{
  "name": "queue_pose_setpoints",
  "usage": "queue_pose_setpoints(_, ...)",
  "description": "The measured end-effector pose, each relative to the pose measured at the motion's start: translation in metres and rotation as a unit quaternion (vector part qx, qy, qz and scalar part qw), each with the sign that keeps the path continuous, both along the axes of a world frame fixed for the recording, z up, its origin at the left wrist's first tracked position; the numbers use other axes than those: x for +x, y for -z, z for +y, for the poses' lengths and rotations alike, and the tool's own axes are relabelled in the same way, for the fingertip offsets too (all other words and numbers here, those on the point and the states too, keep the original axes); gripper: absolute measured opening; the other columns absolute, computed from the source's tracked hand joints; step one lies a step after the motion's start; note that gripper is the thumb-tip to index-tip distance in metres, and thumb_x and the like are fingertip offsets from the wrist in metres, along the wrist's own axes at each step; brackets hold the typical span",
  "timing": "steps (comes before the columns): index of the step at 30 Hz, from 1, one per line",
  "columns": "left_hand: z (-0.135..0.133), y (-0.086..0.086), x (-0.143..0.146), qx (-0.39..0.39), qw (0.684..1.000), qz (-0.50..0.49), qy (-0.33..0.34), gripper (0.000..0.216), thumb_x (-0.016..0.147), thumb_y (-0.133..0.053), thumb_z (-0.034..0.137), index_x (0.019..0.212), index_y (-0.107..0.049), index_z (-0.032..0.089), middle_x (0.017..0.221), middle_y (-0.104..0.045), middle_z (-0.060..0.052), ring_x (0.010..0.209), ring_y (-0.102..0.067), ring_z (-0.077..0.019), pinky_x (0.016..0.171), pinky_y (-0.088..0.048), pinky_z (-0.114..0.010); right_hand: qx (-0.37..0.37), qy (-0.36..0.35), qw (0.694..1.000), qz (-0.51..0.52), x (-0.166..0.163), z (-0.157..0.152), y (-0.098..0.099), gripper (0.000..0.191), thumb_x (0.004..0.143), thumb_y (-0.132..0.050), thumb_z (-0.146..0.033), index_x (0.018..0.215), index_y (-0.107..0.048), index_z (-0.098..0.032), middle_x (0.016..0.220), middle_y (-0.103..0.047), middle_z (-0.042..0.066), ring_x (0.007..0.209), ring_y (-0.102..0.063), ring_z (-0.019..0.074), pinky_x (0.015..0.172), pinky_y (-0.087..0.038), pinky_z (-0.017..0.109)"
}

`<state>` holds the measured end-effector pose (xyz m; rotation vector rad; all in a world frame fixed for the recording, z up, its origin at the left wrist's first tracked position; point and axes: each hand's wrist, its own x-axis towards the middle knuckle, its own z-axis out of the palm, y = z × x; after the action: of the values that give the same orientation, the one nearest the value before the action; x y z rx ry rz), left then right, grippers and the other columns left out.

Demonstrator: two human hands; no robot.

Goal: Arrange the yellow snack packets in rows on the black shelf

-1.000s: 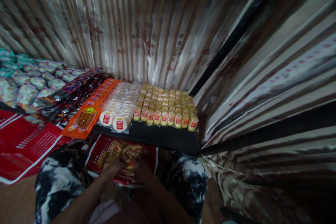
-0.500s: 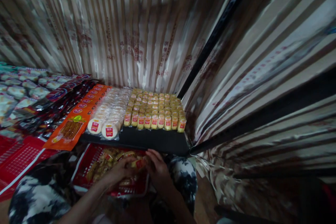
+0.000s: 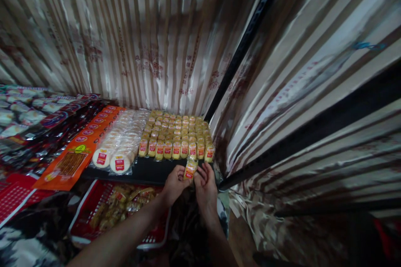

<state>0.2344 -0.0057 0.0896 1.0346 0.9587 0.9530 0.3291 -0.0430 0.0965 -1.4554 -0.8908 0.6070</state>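
Observation:
A small yellow snack in a clear wrapper [image 3: 189,169], with a red label, is held upright just in front of the display rows. My left hand [image 3: 175,181] pinches it from the left side. On its right edge are the curled fingers of my right hand [image 3: 206,181]. Behind it, several rows of the same wrapped yellow snacks [image 3: 176,149] stand side by side on a black shelf [image 3: 150,167], labels facing me. Below my left forearm, a red basket [image 3: 82,212] contains a loose heap of these snacks [image 3: 117,204].
Left of the yellow rows lie round white wrapped crackers [image 3: 120,163], an orange snack bag [image 3: 73,160] and dark packets [image 3: 46,144]. Another red basket [image 3: 17,196] sits at far left. Striped curtain [image 3: 150,41] hangs behind; a black metal post [image 3: 241,54] rises at the right corner.
Both hands have moved up and right from the basket to the shelf's front edge, carrying one wrapped snack. The view has shifted slightly.

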Motion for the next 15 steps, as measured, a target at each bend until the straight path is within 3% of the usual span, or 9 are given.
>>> queue_pose_setpoints(6,0.022,-0.002,0.032,0.033,0.991,0.130,-0.024,0.014,0.066,-0.060,0.009,0.076,-0.053,0.016,0.071,-0.060,0.002,0.064,-0.055,-0.0075,0.064,-0.044,-0.018,0.015,0.019,0.995,-0.099,0.018,0.013,0.007,0.036,0.079,-0.049,-0.033,0.111,-0.047,-0.016,0.113,-0.051,0.014,0.102,-0.056,0.0211,0.088,-0.049,0.040)
queue_pose_setpoints(10,0.032,-0.014,0.044,0.057,0.959,0.277,-0.020,0.010,0.070,-0.060,0.012,0.078,-0.059,0.017,0.074,-0.062,0.001,0.069,-0.057,-0.0089,0.065,-0.043,-0.019,0.009,0.033,0.978,-0.204,0.025,0.019,0.009,0.032,0.081,-0.043,-0.030,0.108,-0.052,-0.015,0.109,-0.053,0.014,0.100,-0.054,0.0220,0.089,-0.046,0.042)
queue_pose_setpoints(15,0.037,-0.022,0.056,0.071,0.925,0.374,-0.020,0.011,0.074,-0.058,0.019,0.085,-0.060,0.019,0.082,-0.064,0.000,0.075,-0.058,-0.0103,0.066,-0.041,-0.019,0.018,0.059,0.955,-0.289,0.033,0.028,0.020,0.037,0.083,-0.035,-0.027,0.112,-0.053,-0.013,0.114,-0.055,0.015,0.110,-0.047,0.0242,0.096,-0.037,0.047)
